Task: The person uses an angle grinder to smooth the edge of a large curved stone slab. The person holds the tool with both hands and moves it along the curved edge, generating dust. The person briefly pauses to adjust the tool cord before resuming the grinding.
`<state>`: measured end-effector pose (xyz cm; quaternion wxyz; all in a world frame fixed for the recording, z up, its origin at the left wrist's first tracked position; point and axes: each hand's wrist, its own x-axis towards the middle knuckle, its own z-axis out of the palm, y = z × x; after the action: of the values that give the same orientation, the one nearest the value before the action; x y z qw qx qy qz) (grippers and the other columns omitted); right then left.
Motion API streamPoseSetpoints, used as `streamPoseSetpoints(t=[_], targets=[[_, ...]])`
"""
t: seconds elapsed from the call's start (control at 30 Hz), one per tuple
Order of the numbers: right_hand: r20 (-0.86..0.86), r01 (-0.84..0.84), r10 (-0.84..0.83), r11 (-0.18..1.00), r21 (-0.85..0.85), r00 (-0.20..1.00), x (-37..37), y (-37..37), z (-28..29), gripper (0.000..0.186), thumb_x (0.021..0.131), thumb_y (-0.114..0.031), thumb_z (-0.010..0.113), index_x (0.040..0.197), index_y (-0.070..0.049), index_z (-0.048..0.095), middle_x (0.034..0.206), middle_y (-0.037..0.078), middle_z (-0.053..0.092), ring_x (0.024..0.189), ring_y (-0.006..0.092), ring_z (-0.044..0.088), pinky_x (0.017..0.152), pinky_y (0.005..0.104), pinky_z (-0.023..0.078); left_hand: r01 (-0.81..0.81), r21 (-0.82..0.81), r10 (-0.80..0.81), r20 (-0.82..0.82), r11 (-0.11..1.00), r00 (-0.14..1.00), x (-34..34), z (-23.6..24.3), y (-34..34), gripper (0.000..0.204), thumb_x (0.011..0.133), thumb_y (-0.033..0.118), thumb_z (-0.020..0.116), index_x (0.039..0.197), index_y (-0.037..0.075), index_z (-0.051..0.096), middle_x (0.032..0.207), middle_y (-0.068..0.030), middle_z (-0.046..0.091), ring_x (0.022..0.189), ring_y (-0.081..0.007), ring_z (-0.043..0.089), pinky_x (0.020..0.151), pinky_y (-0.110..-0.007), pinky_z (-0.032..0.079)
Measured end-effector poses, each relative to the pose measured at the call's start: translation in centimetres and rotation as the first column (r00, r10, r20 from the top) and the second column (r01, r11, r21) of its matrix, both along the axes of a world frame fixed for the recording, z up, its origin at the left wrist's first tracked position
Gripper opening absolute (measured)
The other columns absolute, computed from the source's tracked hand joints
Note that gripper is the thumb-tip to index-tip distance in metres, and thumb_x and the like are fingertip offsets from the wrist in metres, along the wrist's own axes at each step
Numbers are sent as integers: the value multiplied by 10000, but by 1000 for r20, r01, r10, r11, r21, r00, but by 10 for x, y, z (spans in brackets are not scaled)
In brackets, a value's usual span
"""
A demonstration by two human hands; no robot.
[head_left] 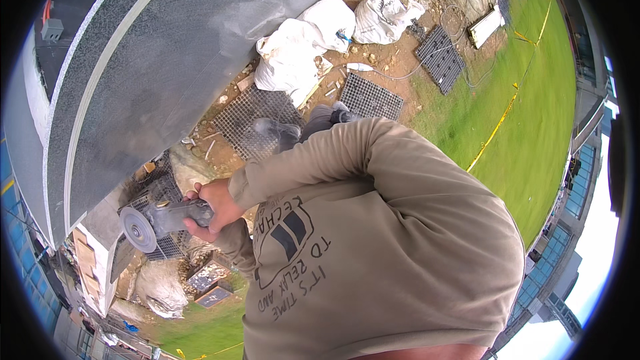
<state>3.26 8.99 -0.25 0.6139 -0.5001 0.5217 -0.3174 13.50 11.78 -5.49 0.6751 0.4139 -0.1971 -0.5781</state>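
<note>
My right hand (221, 205) is wrapped round the body of a grey, dusty angle grinder (179, 216), left of my torso. A round, pale cutting disc (138, 229) faces out at the grinder's left end. Close beyond the disc is the lower end of a large grey slab (167, 73) with a lighter stripe along its edge. I cannot tell whether the disc touches it. My left sleeve (237, 245) reaches toward the grinder from below, but my left hand is hidden behind the right hand and the tool.
Black plastic grid mats (371, 99) lie on rubble-strewn dirt around my feet. White sacks (293, 53) lean near the slab. A cable (400, 77) with a white connector crosses the ground. Yellow tape (495, 132) runs over green turf on the right.
</note>
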Motion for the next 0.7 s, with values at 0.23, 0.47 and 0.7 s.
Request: streamPoseSetpoints(t=[0.23, 0.47, 0.7], targets=[[282, -483, 453, 875, 40, 845, -104, 31, -23, 762, 740, -349, 812, 1238, 127, 486, 768, 135, 693, 813, 253, 706, 703, 325, 560, 225, -2, -215, -304, 974, 928, -6, 12, -2, 555, 897, 432, 580, 1285, 70, 419, 1138, -93, 559, 1174, -315, 575, 1177, -584, 279], [-353, -440, 350, 871, -217, 868, -239, 86, -24, 564, 768, -215, 739, 1215, 57, 531, 774, 203, 679, 832, 354, 696, 721, 423, 563, 421, -218, -474, -400, 881, 784, -13, 49, -7, 546, 857, 341, 700, 1227, 51, 422, 1072, -63, 465, 1003, -206, 499, 1006, -437, 415], [-724, -69, -310, 895, -441, 617, -535, 186, -60, 362, 772, -60, 624, 1122, -11, 548, 932, 194, 649, 783, 402, 665, 658, 482, 537, 146, -305, -243, -310, 941, 919, -77, 104, 74, 488, 838, 263, 689, 1181, 21, 440, 1023, -76, 497, 932, -196, 510, 873, -364, 431]])
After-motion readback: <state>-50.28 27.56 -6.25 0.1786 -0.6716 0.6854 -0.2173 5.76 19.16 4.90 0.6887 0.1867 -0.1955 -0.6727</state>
